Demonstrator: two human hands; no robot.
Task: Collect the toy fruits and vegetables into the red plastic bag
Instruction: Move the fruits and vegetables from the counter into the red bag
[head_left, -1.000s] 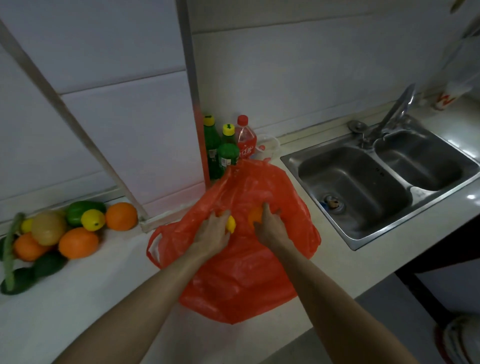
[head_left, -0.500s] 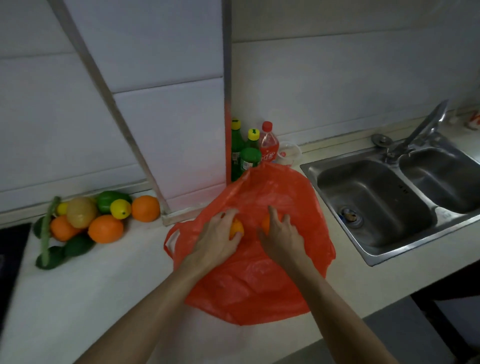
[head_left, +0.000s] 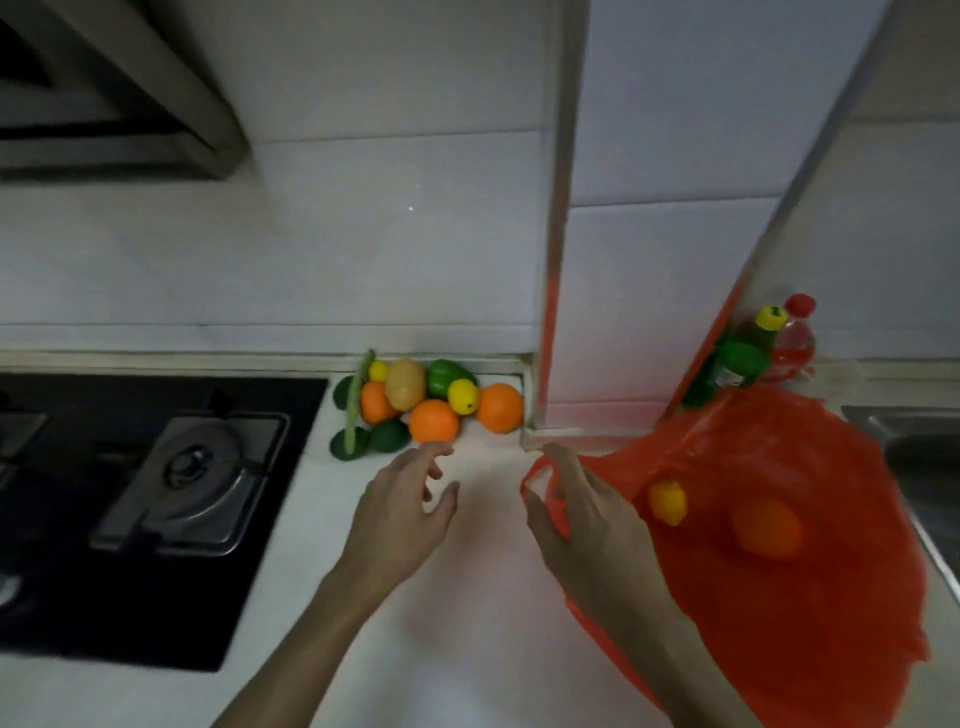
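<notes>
My empty left hand (head_left: 405, 514) spreads toward the toy fruits (head_left: 434, 415); my slack-fingered right hand (head_left: 584, 512) minds the red bag (head_left: 753, 457) for loading.

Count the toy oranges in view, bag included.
4. In the pile: left orange, front orange, right orange. The fourth orange lies in the red bag. The pile may hide more.

We've one head cam only: looks forward-down, close over the counter (head_left: 467, 649), hob (head_left: 156, 493) left, sink (head_left: 914, 447) edge right.
</notes>
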